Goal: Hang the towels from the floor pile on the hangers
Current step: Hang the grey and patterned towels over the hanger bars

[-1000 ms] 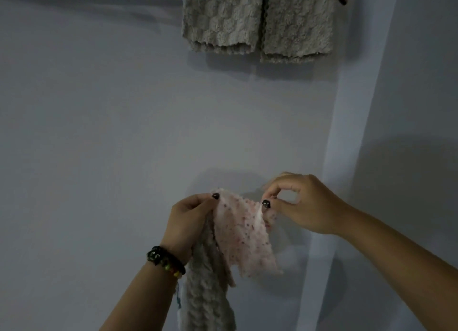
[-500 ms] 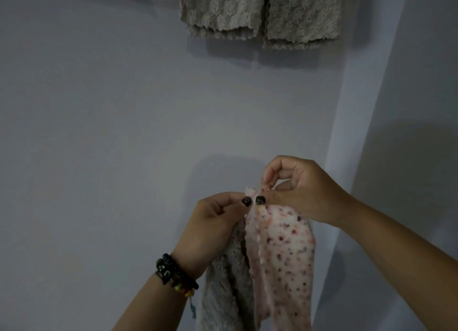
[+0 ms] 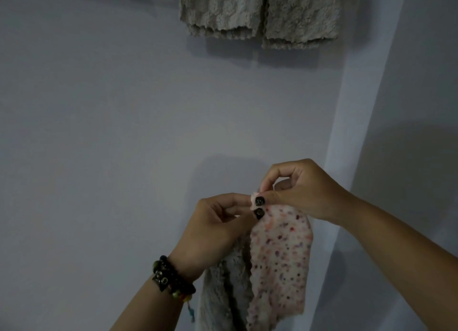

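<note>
Wall fills most of the view, pale and bare, with a corner edge running down on the right. Near the top two grey textured towels hang side by side against it, their lower hems showing; whatever carries them is out of view. Low in the middle a pink speckled towel hangs down in front of the wall, and just to its left, touching it, a grey fluffy towel hangs down from behind the left hand. The right hand pinches the top corner of the pink towel between thumb and forefinger. The left hand pinches the same corner just below, its grip closed, thumbnails almost touching; how it holds the grey towel is hidden. A beaded bracelet sits on the left wrist.

The step in hand looks like finding the pink towel's top edge so it can be spread. Next move probably calls for drawing the hands apart along that edge, then lifting the towel towards a free hanger, none of which is visible here, without dropping the grey one
</note>
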The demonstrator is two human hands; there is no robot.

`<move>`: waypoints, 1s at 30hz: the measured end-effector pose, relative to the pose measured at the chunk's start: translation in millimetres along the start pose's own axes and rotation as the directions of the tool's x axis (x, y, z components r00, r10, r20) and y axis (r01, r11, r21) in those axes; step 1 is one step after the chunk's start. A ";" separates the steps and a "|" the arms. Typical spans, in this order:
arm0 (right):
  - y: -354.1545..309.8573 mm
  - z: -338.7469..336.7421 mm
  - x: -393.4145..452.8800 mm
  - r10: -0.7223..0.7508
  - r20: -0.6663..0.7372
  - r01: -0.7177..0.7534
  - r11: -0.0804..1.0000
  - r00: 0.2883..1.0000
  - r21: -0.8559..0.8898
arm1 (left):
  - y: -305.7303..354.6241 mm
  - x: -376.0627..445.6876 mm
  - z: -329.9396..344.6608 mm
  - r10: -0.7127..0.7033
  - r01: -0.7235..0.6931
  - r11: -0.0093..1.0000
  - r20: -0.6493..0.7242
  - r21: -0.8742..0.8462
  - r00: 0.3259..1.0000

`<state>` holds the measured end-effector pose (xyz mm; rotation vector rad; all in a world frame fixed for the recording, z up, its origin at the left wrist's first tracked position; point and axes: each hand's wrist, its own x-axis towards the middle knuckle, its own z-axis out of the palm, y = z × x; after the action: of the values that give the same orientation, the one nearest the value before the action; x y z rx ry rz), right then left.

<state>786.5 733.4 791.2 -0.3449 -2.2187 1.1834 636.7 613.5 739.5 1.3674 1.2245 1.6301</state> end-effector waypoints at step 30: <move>-1.6 -41.5 34.3 -0.040 -0.249 -0.085 0.877 0.968 -0.473 | 34.3 49.7 -46.9 0.119 -0.019 0.811 -0.134 0.585 0.984</move>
<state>784.9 776.6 823.3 -0.6838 -2.2573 0.5378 582.5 636.5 788.2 1.6744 1.9087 1.4943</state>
